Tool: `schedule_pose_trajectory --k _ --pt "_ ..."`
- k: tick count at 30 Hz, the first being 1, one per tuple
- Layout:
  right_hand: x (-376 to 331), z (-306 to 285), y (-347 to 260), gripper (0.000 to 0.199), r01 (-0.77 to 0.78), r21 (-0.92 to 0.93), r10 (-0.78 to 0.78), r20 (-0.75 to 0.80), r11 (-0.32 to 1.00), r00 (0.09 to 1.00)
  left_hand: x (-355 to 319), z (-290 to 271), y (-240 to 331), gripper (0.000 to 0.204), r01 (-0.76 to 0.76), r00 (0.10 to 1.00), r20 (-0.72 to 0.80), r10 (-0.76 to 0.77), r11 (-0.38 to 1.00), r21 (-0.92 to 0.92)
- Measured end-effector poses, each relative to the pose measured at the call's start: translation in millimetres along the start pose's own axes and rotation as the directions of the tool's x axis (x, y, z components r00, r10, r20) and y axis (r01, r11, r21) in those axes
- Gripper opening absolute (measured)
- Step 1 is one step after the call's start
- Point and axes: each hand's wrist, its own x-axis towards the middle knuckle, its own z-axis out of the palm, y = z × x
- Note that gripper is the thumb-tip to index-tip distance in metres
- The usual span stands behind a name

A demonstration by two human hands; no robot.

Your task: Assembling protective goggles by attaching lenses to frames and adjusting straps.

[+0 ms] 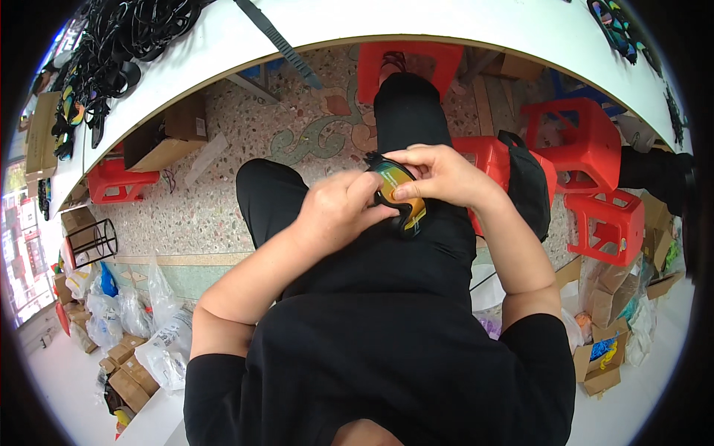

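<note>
A speckled terrazzo floor (230,215) with a curling inlaid pattern spreads under a white counter (461,18) whose near edge bows across the top of the view. At far left, a heap of black straps (126,44) is piled on the counter, with colored lenses among it near the edge. Below it are a red stool (123,182) and an open cardboard box (182,126); lower down, clear plastic bags (167,349) are crowded beside brown cartons (132,380). Further right, a ribbed dark strap (275,37) hangs over the counter's edge.

In the middle, the left hand (335,208) has its fingers bent close together at the left side of a pair of goggles (396,181), slightly blurred. The goggles, black-framed with a yellow-orange lens, are tilted over the person's lap, between both hands. The right hand (446,178) holds them from the right, its thumb on the lens and its other fingers along the upper rim.

To the right, a black bag (526,189) lies against red seats, with another red stool (606,227) near it. Below stands an open carton (604,364) containing blue and yellow material.
</note>
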Motion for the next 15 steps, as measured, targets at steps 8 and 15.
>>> schedule_pose_trajectory --k 8,15 --pt "4 21 22 0.034 0.022 0.098 -0.006 -0.164 0.995 0.986 17 -2 -18 0.058 -0.047 0.968 0.246 0.049 0.999 -0.013" --pt "-57 52 12 0.036 0.258 -0.605 -0.571 -0.407 0.753 0.713 9 14 -17 0.041 0.207 0.962 0.175 -0.209 0.978 0.03"
